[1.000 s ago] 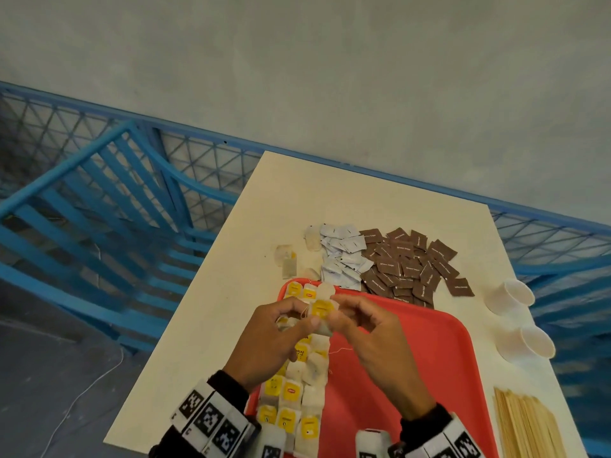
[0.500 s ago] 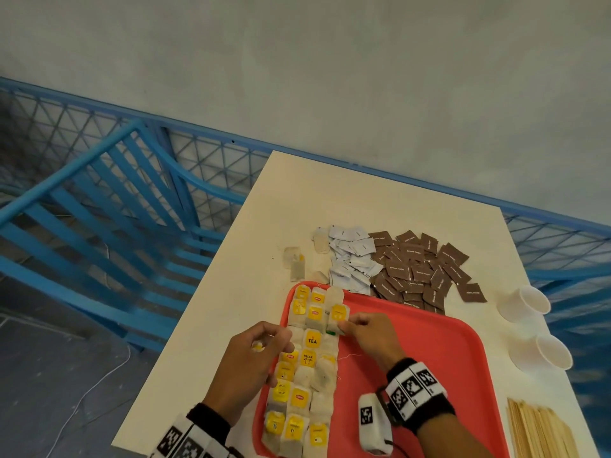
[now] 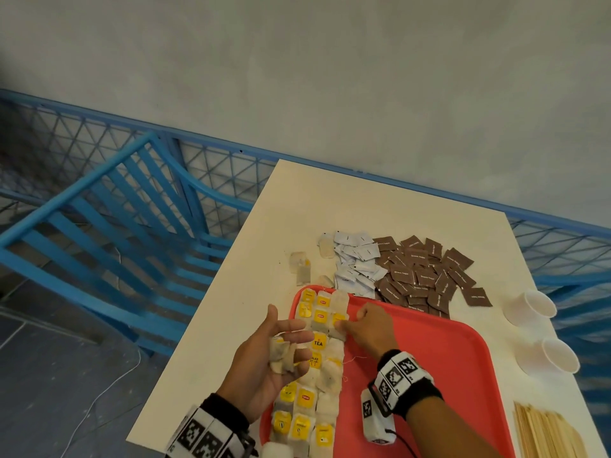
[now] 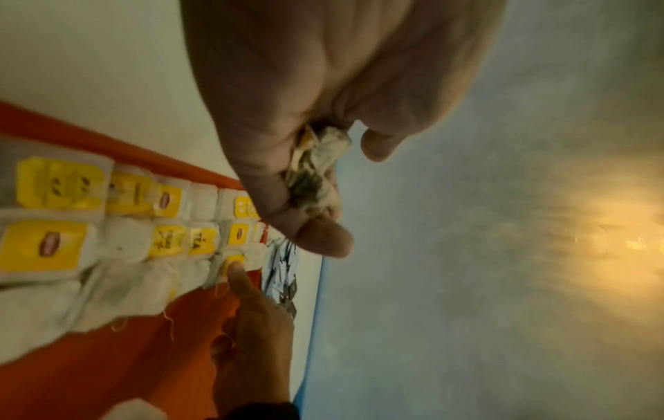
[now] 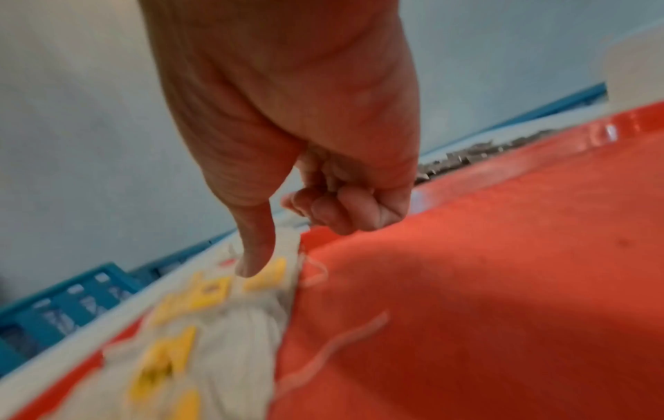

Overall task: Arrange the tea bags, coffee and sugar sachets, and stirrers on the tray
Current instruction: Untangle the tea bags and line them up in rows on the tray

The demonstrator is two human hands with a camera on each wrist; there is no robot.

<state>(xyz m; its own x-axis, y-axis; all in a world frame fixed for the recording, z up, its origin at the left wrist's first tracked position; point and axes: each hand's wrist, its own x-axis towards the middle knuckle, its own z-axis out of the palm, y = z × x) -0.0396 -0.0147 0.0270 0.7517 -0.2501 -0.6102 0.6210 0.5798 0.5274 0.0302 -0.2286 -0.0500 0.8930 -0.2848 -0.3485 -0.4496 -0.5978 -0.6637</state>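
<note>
A red tray (image 3: 446, 358) lies on the cream table, with rows of yellow-tagged tea bags (image 3: 319, 385) along its left side. My left hand (image 3: 291, 345) hovers palm up over the tray's left edge, fingers curled round a small bunch of tea bags (image 3: 281, 355). The left wrist view shows that crumpled bunch (image 4: 316, 170) gripped in the left hand (image 4: 345, 199). My right hand (image 3: 350, 320) is at the far end of the rows. Its thumb (image 5: 253, 255) presses a tea bag's yellow tag (image 3: 339, 320) and its other fingers are curled, empty.
Beyond the tray lie a pile of white sachets (image 3: 357, 262), a pile of brown sachets (image 3: 426, 272) and a few loose tea bags (image 3: 301, 267). Two paper cups (image 3: 532, 307) stand right of the tray. Wooden stirrers (image 3: 545, 434) lie at the near right. A blue railing borders the table.
Both hands held a tea bag above the tray, then the right hand set it at the rows' far end. The left hand has turned palm up with its bunch.
</note>
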